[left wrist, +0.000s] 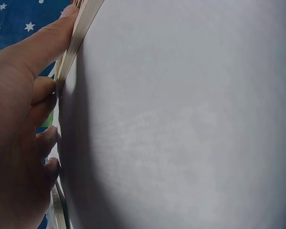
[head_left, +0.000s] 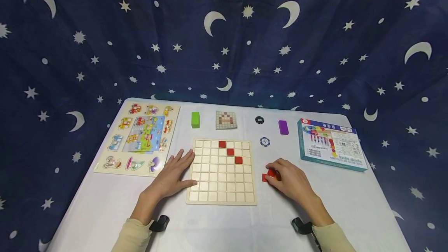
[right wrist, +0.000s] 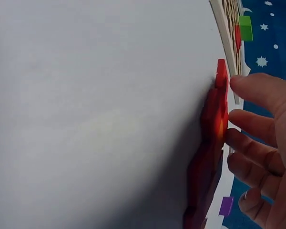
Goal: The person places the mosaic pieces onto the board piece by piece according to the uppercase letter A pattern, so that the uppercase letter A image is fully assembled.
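Note:
A pale wooden grid board (head_left: 220,175) lies flat in the middle of the table. Three red square tiles (head_left: 230,152) sit in its upper cells, stepping down to the right. My left hand (head_left: 171,172) rests with spread fingers along the board's left edge, the thumb over the rim. Right of the board, my right hand (head_left: 290,177) is over a small group of loose red tiles (head_left: 264,177), which it partly hides. In the right wrist view its fingertips touch the red pieces (right wrist: 212,117), with thumb and fingers apart.
A picture puzzle board (head_left: 105,165) with a colourful card lies at the left. Behind the grid board are a green block (head_left: 195,120), a pattern card (head_left: 226,120), a black chip (head_left: 259,119), a blue-and-white chip (head_left: 265,141) and a purple block (head_left: 283,127). A teal game box (head_left: 330,143) lies at the right.

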`<state>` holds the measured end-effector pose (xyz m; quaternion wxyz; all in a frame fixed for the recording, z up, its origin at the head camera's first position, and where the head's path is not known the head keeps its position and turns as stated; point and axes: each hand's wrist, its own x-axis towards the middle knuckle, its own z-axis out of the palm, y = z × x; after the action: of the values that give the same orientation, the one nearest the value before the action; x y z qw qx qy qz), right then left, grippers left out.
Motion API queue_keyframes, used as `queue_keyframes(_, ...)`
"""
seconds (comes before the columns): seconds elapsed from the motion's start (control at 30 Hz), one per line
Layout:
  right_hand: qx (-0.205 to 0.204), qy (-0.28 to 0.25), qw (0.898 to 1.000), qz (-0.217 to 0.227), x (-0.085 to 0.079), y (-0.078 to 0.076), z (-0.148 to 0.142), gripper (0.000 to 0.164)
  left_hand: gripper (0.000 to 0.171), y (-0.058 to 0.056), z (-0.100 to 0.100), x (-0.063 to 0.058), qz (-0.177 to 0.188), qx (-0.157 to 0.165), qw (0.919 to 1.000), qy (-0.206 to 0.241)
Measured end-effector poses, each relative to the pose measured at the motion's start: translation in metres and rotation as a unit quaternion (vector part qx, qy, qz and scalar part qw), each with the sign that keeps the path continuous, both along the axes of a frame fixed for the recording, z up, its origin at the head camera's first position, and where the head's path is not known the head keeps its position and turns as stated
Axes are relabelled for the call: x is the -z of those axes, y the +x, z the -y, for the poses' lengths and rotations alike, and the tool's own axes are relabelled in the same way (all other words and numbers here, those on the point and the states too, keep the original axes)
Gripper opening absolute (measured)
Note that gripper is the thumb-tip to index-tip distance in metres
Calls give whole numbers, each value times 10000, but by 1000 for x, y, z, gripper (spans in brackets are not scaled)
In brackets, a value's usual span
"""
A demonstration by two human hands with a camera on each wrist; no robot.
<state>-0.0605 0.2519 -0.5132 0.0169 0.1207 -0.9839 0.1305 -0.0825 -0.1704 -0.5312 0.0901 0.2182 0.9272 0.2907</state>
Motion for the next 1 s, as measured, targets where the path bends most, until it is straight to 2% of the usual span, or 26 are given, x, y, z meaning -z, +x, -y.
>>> queue_keyframes(0.17, -113, -69, 9998, -129, 4, 7, -2, 42, 96, 0, 1, 3, 5, -48, 10000, 27)
queue_keyframes(0.33, 98, -11, 9998, -156, 3, 9, -3, 38, 96, 0, 1, 4, 26, -26, 9999, 112)
queue_keyframes(0.5, 309, 45, 9995, -96, 3, 7, -6, 39, 95, 1, 1, 3, -33, -16, 10000, 43)
queue_keyframes(0.63, 283, 31, 9996, -57, 2, 5, -6, 39, 95, 0, 1, 2, -38, -30, 10000, 56)
queue_keyframes(1.0, 439, 343, 9981, -250, -3, -1, -3, 32, 96, 0, 0, 2, 48, -11, 10000, 84)
